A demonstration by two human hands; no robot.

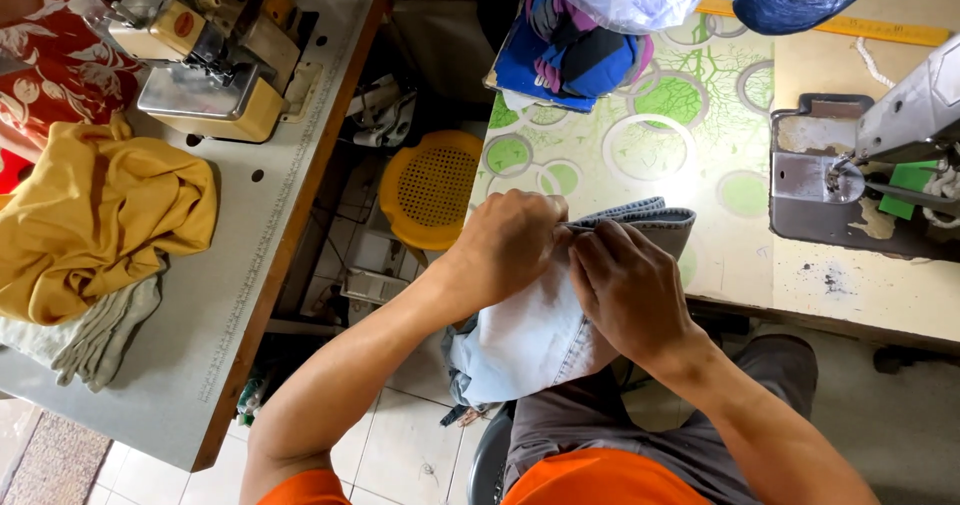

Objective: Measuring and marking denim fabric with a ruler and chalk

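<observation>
Denim [545, 330] hem sits pinched by left hand [510, 245] and right hand [630, 290], seemingly folding; sewing machine [900, 125] at two o'clock. Keep the fold even.

We list: matt blue denim cloth [560, 315]; glossy patterned plastic table [650, 145] cover; worn metal sewing machine [900, 125]; soft yellow cloth [90, 225].

- A sewing workshop.
- Sewing machine [890, 155] on the patterned surface [640, 155].
- Second machine [205, 60] on a grey surface [200, 345].
- Heaped yellow cloth [100, 220].
</observation>
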